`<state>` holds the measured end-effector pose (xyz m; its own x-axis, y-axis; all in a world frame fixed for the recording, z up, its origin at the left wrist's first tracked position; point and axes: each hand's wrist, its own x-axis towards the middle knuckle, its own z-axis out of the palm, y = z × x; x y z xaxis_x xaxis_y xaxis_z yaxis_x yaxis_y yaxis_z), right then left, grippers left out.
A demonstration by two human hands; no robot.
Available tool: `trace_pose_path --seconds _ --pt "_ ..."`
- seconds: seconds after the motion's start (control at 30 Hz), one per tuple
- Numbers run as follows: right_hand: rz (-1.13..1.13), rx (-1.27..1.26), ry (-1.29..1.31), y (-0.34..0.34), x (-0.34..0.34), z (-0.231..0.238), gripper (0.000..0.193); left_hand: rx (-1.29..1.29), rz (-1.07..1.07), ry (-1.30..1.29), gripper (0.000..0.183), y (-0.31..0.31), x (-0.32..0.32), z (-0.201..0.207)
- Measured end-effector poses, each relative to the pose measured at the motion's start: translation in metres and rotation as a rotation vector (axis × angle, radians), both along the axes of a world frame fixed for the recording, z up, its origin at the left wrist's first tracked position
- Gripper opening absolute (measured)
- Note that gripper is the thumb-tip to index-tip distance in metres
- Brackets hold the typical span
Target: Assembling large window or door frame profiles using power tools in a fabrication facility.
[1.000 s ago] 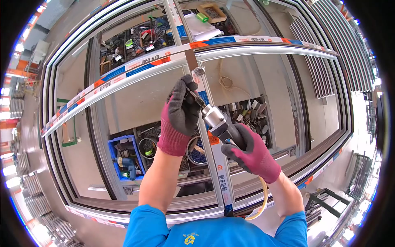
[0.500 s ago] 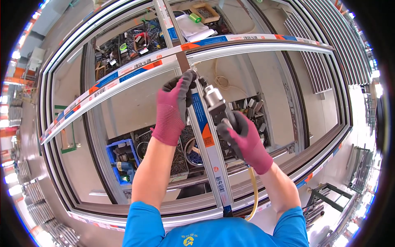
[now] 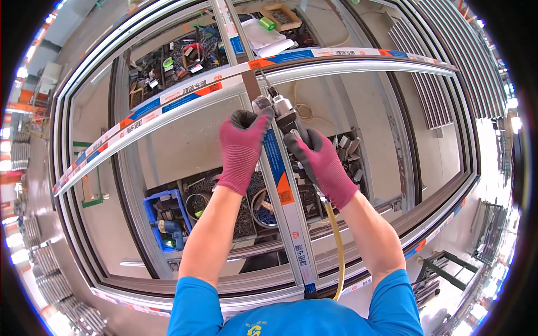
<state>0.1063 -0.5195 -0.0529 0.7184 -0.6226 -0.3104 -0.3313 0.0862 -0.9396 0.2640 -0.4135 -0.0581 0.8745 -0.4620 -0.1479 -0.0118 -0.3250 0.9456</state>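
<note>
My right hand (image 3: 322,165), in a maroon and black glove, is wrapped round an air drill (image 3: 284,107) with a silver front housing. Its slim bit (image 3: 265,78) points away from me, close to where an upright frame bar (image 3: 273,154) meets the crossbar (image 3: 314,54). From the tool's rear a yellow hose (image 3: 339,252) runs back toward me. My left hand (image 3: 242,140), gloved alike, is closed at the bar's left side, fingertips beside the drill's front. What those fingers pinch, if anything, cannot be made out.
Large metal frames lie stacked beneath my arms. Through their openings show a blue crate (image 3: 180,210) with a cordless drill (image 3: 166,226), a round tub (image 3: 255,215) and bins of small hardware (image 3: 241,218). Paper sheets (image 3: 263,39) lie at the far side; long profiles (image 3: 428,95) rest at right.
My right hand has moved forward and slightly left with the air drill, its bit now nearer the crossbar. My left hand has shifted a little right and toward me.
</note>
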Motion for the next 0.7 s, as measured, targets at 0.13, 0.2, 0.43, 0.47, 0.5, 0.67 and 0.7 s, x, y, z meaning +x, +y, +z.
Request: trace_pose_path --seconds 0.13,0.2,0.43,0.47,0.5,0.67,0.7 --pt "-0.009 0.004 0.008 -0.001 0.0 -0.002 0.049 -0.06 0.052 -0.005 0.032 -0.005 -0.012 -0.005" --pt "-0.007 0.013 -0.001 0.002 0.003 -0.002 0.049 -0.091 0.079 -0.026 0.031 -0.005 -0.014 -0.012" --pt "-0.018 0.047 0.084 0.004 0.009 -0.009 0.045 -0.221 0.16 0.016 0.025 -0.008 -0.024 -0.022" --pt "-0.017 0.045 0.082 0.003 0.01 -0.01 0.045 -0.235 0.171 -0.012 0.024 -0.008 -0.025 -0.021" --pt "-0.014 0.023 0.08 0.001 0.01 -0.012 0.046 -0.236 0.172 -0.013 0.024 -0.009 -0.023 -0.023" --pt "-0.008 0.033 0.149 0.003 0.019 0.004 0.048 -0.207 0.174 -0.066 0.025 -0.008 -0.023 -0.024" --pt "0.0 -0.017 0.14 0.0 0.019 -0.002 0.049 -0.21 0.174 -0.066 0.025 -0.009 -0.023 -0.024"
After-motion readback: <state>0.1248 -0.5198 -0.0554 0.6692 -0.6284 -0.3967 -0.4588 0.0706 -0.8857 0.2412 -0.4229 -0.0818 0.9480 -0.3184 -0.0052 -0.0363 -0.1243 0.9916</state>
